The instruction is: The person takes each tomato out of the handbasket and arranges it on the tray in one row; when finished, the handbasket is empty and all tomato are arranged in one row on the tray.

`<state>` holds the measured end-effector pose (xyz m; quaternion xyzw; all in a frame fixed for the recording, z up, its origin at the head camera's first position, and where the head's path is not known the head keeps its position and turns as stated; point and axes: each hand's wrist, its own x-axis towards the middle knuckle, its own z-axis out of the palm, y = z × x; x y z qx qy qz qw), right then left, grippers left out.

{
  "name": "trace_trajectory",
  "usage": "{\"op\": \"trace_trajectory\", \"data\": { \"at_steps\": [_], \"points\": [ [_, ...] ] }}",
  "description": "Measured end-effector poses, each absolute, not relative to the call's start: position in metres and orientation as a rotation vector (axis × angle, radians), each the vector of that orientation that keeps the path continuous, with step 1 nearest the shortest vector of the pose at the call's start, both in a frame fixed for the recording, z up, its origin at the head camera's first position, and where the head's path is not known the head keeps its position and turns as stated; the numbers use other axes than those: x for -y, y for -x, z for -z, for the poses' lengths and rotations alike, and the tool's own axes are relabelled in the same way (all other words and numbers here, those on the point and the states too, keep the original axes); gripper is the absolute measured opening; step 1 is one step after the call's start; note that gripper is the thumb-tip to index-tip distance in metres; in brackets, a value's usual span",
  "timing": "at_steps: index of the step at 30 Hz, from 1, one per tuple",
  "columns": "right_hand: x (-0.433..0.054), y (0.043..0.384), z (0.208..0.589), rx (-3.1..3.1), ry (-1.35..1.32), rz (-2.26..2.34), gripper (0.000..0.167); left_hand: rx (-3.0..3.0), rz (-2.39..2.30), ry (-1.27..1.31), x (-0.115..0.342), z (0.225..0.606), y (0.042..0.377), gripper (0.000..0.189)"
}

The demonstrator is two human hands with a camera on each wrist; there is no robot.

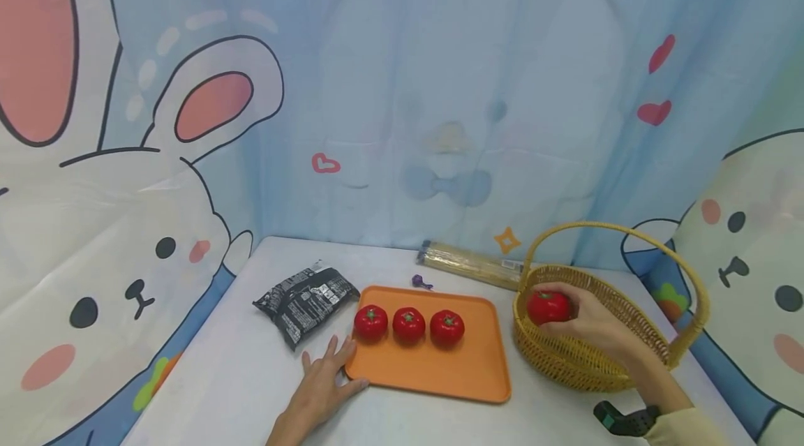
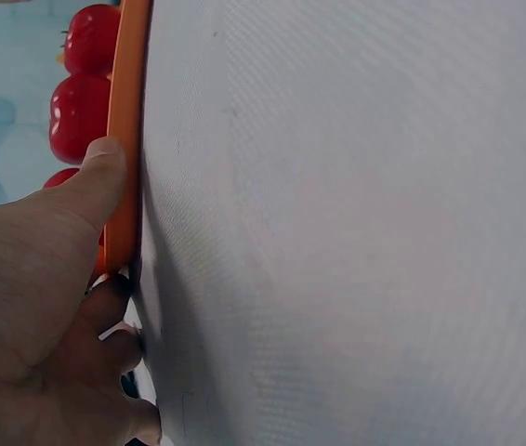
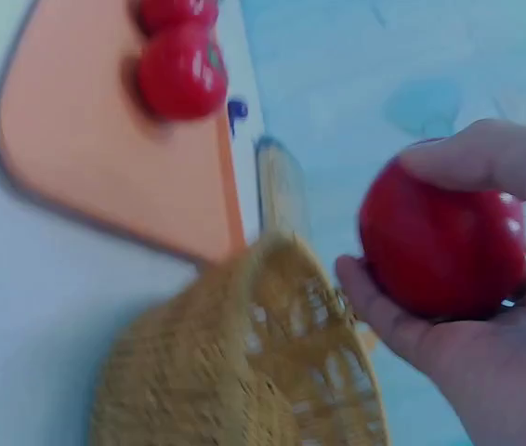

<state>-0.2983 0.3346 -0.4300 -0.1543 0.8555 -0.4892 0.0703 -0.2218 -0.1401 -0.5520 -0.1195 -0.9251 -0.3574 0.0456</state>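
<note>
A shiny red tomato is held by my right hand over the wicker basket. In the right wrist view, thumb and fingers curve round the tomato, above the blurred basket rim. My left hand lies at the near left corner of the orange tray, fingers spread and touching its edge. The left wrist view shows the thumb of the left hand against the tray rim. Three more tomatoes sit in a row on the tray.
A black printed packet lies left of the tray. Behind the tray are a small purple object and a long tan bundle in clear wrapping. The basket's tall handle arches over its opening. A cartoon-printed curtain hangs behind the white table.
</note>
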Motion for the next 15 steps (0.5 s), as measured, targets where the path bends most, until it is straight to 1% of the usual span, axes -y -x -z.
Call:
{"op": "trace_trajectory", "data": {
  "at_steps": [3, 12, 15],
  "points": [
    [-0.323, 0.293, 0.432, -2.511, 0.47, 1.565, 0.068, 2.833, 1.095, 0.356, 0.141, 0.552, 0.222, 0.077],
    [-0.28, 0.278, 0.441, -2.489, 0.297, 1.576, 0.068, 2.856, 1.107, 0.336, 0.141, 0.553, 0.222, 0.077],
    [-0.268, 0.278, 0.45, -2.473, 0.321, 1.636, 0.068, 2.851, 1.113, 0.33, 0.142, 0.552, 0.222, 0.077]
  ]
}}
